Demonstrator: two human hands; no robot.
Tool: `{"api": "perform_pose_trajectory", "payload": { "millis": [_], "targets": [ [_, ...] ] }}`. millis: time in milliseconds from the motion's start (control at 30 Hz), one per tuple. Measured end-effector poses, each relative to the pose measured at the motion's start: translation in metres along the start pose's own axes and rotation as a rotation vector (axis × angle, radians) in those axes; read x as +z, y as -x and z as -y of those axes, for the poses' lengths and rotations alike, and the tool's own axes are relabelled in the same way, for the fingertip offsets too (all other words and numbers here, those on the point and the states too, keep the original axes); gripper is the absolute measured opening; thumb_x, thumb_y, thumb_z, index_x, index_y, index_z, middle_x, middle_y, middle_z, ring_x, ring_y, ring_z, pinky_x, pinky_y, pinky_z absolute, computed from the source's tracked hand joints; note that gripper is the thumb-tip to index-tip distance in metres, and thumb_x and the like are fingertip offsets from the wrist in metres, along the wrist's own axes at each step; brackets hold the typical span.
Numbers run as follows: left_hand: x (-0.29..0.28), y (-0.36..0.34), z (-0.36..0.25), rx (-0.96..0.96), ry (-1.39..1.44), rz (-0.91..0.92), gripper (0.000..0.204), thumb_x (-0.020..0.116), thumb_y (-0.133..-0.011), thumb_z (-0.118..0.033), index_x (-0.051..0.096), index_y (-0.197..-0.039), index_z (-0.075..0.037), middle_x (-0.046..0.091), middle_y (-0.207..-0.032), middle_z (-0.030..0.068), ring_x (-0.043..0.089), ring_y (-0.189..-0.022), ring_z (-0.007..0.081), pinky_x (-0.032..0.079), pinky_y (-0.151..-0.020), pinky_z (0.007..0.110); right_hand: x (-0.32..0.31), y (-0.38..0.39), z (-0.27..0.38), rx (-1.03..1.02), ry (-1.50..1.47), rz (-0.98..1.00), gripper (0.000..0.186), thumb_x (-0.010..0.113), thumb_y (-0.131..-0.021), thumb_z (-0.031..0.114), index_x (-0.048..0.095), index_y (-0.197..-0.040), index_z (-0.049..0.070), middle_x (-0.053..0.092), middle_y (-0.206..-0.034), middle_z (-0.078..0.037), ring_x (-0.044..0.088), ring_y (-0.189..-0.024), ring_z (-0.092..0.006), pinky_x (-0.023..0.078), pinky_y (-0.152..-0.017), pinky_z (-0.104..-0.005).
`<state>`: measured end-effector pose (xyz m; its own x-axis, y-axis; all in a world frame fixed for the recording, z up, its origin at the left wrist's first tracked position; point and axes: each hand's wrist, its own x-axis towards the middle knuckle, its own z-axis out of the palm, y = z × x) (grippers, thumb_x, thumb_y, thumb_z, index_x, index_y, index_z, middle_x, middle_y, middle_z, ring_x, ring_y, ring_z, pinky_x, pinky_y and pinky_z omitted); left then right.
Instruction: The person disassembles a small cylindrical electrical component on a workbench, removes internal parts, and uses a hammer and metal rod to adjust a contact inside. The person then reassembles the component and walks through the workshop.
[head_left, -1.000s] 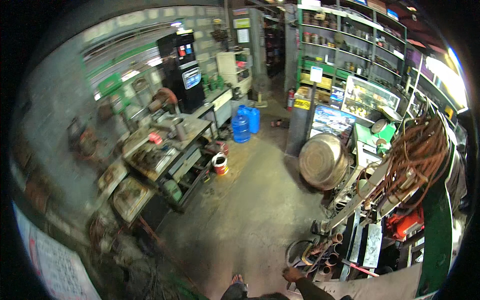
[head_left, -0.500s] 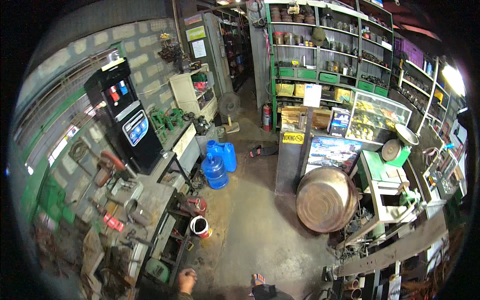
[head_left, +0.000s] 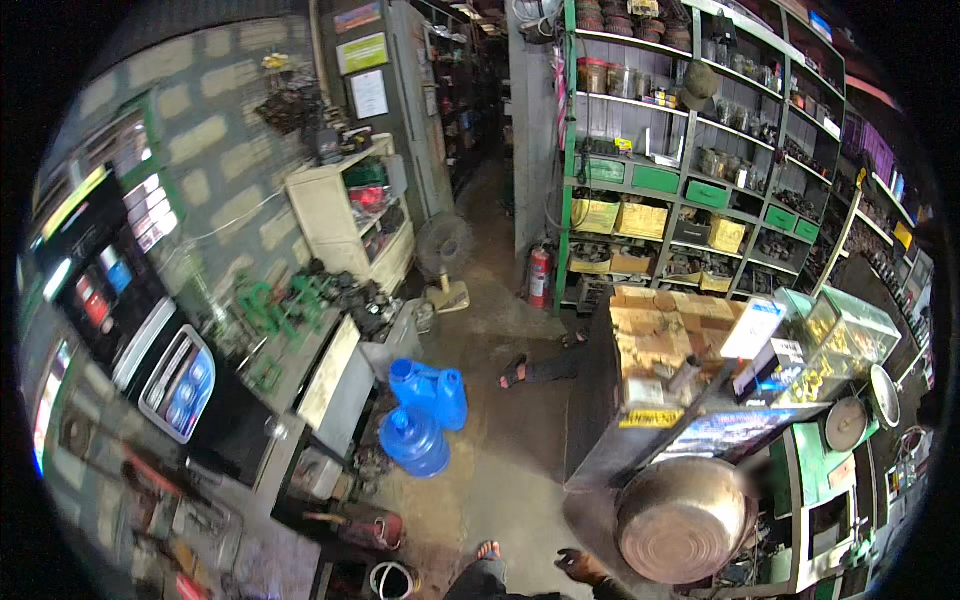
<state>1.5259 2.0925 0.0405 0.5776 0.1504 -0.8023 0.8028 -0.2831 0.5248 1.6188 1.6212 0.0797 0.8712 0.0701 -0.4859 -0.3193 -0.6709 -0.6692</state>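
My right hand (head_left: 583,567) hangs low near the bottom edge, in front of my body. Its fingers look loosely apart, and no object shows in them. Closest to it is a large dull metal basin (head_left: 678,535), tipped on its side against the counter, with a gap between hand and basin. One of my feet (head_left: 488,551), in an open sandal, shows on the floor to the left of that hand. My left hand is out of the picture.
Blue water containers (head_left: 415,440) stand on the floor ahead, left. Beyond the wood-topped counter (head_left: 650,350), another person's leg (head_left: 545,368) sticks out into the walkway. A fire extinguisher (head_left: 540,277) and a fan (head_left: 445,250) flank the aisle. A white bucket (head_left: 391,581) sits lower left.
I have moved forward, so the counter, basin and blue containers look nearer. My left hand has left the picture, and my right hand has come in. More of the other person's leg shows.
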Motion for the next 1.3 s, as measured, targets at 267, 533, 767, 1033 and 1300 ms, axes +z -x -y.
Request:
{"api": "perform_pose_trajectory", "payload": {
  "millis": [267, 533, 767, 1033, 1300],
  "targets": [
    [-0.111, -0.275, -0.483, 0.57, 0.147, -0.109, 0.012, 0.069, -0.1, -0.001, 0.076, -0.11, -0.004, 0.074, -0.093, 0.005, 0.066, -0.077, 0.014, 0.055, -0.073, 0.032, -0.085, -0.231, 0.038, 0.207, 0.038, 0.106, 0.059, 0.063, -0.105, 0.055, 0.071, -0.139, 0.007, 0.075, -0.128, -0.021, 0.074, -0.108, -0.036, 0.059, -0.09, -0.048],
    [-0.131, -0.441, -0.738, 0.577, 0.781, 0.487, 0.015, 0.068, -0.102, -0.009, 0.076, -0.108, 0.002, 0.077, -0.094, 0.0067, 0.07, -0.08, 0.0143, 0.057, -0.072, 0.033, -0.271, -0.525, 0.139, -0.267, -0.112, -0.241, 0.046, 0.063, -0.107, 0.047, 0.075, -0.132, 0.01, 0.078, -0.117, -0.018, 0.073, -0.103, -0.0367, 0.059, -0.084, -0.051],
    [-0.14, -0.558, -0.759, 0.367, 0.302, 0.173, 0.025, 0.075, -0.097, -0.027, 0.08, -0.103, -0.003, 0.081, -0.095, 0.012, 0.075, -0.073, 0.0198, 0.06, -0.064, 0.036, -0.518, -0.781, 0.301, -0.313, 0.003, -0.124, 0.042, 0.081, -0.098, 0.033, 0.072, -0.132, 0.009, 0.078, -0.114, -0.017, 0.076, -0.1, -0.0335, 0.06, -0.083, -0.0444],
    [-0.162, -0.749, -1.112, 0.59, -0.325, 0.03, 0.031, 0.072, -0.1, -0.033, 0.078, -0.117, -0.007, 0.08, -0.112, 0.0169, 0.075, -0.101, 0.0352, 0.06, -0.086, 0.047, -0.563, -0.985, 0.313, 0.212, 0.062, -0.029, 0.041, 0.08, -0.098, 0.031, 0.072, -0.132, 0.009, 0.078, -0.112, -0.016, 0.076, -0.098, -0.0316, 0.06, -0.082, -0.0429],
    [-0.127, -0.852, -1.588, 0.949, -0.034, 0.01, 0.032, 0.08, -0.1, -0.021, 0.071, -0.127, -0.006, 0.077, -0.11, 0.013, 0.075, -0.101, 0.0247, 0.059, -0.091, 0.04, -0.566, -1.114, 0.336, 0.579, -0.308, -0.05, 0.041, 0.079, -0.099, 0.031, 0.072, -0.132, 0.008, 0.078, -0.112, -0.016, 0.077, -0.098, -0.0314, 0.06, -0.082, -0.0429]
  ]
}}
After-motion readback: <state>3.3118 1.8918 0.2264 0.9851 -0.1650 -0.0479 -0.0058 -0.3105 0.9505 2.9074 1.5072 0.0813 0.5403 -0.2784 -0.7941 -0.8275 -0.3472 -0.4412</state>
